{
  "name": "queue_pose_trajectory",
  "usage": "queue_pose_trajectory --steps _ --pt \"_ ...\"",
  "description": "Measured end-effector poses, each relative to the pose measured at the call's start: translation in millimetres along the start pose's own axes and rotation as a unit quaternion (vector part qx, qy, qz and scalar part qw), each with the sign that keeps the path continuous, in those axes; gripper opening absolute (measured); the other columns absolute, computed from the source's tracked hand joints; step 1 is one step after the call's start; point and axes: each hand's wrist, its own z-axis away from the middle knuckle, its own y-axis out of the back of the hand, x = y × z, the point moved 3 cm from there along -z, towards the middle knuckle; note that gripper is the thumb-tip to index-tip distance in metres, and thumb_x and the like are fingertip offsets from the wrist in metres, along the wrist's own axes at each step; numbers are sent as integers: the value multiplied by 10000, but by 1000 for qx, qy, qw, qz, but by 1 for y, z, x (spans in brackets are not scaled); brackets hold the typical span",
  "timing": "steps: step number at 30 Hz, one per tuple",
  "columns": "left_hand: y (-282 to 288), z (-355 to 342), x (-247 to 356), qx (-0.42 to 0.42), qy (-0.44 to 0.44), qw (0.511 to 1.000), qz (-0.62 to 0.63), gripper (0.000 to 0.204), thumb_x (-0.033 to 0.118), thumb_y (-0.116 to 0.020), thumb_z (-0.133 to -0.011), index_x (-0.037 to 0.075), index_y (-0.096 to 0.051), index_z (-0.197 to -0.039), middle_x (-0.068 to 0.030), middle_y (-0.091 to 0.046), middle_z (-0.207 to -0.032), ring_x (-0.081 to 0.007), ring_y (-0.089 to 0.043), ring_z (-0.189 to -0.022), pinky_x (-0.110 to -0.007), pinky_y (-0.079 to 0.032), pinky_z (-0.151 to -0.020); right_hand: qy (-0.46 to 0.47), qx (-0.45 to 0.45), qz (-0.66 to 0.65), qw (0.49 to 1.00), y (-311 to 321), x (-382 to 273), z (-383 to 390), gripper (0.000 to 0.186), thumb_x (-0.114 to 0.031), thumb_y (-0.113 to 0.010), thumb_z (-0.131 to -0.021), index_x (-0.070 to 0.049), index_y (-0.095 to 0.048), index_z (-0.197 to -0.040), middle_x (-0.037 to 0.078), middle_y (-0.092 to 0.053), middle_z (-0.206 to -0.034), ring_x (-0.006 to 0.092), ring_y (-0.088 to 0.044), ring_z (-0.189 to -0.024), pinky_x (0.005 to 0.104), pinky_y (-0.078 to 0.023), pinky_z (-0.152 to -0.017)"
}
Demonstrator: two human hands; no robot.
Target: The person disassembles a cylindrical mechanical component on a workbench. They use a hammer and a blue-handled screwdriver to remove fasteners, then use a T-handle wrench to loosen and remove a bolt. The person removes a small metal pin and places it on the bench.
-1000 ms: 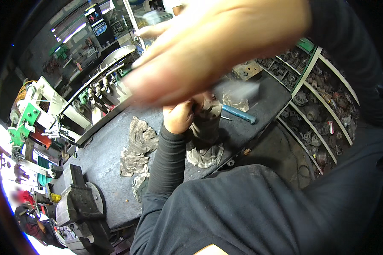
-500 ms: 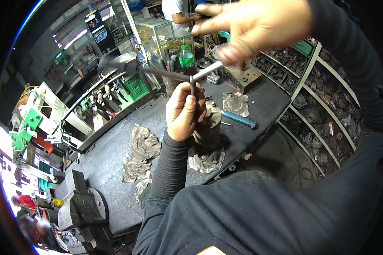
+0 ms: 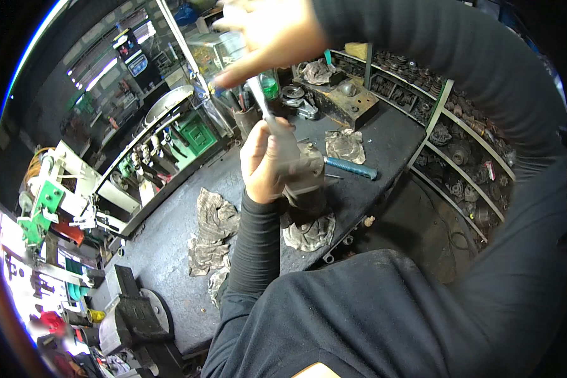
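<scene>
L fingers well w/in bench edge

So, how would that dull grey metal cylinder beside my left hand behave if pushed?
The dull grey metal cylinder is probably heavy, given its bulky, metallic look. Standing upright, it might tip if pushed high. The crumpled pale grey cloth at its foot could bunch or slip.

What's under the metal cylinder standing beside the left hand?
A crumpled, stained cloth shows at the near side of the metal cylinder. Whatever lies directly beneath its base is covered and can't be seen.
</scene>
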Motion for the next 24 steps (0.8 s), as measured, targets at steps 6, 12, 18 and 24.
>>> queue_pose_trajectory --steps 6,12,18,24 --pt "2 2 -6 87 6 996 -36 310 274 -531 -1021 -18 -519 -1124 -54 -494 -719 -111 -418 -513 -233 -346 -451 135 -15 -221 966 42 -17 53 513 -323 -383 -1019 -335 -270 -1519 238 -581 -1214 434 -519 -1175 693 -376 -935" --pt "1 1 0 35 10 999 -3 331 288 -543 -1016 -34 -530 -1089 -48 -501 -720 -94 -414 -522 -228 -342 -454 -7 -47 -87 995 18 4 24 509 -331 -367 -1021 -327 -268 -1520 252 -563 -1229 445 -503 -1189 693 -379 -938" --pt "10 8 4 29 -5 996 -88 326 290 -558 -1006 -22 -534 -1097 -42 -493 -708 -101 -414 -518 -235 -348 -462 142 -17 -226 964 53 -24 47 506 -340 -351 -1024 -320 -266 -1522 266 -545 -1245 455 -487 -1203 693 -382 -942" --pt "-3 5 8 25 13 999 -30 256 217 -528 -1025 -25 -548 -1105 -26 -504 -736 -76 -439 -568 -218 -367 -490 7 -45 -121 992 25 5 29 503 -348 -335 -1026 -312 -264 -1523 280 -528 -1260 466 -471 -1218 693 -385 -945"
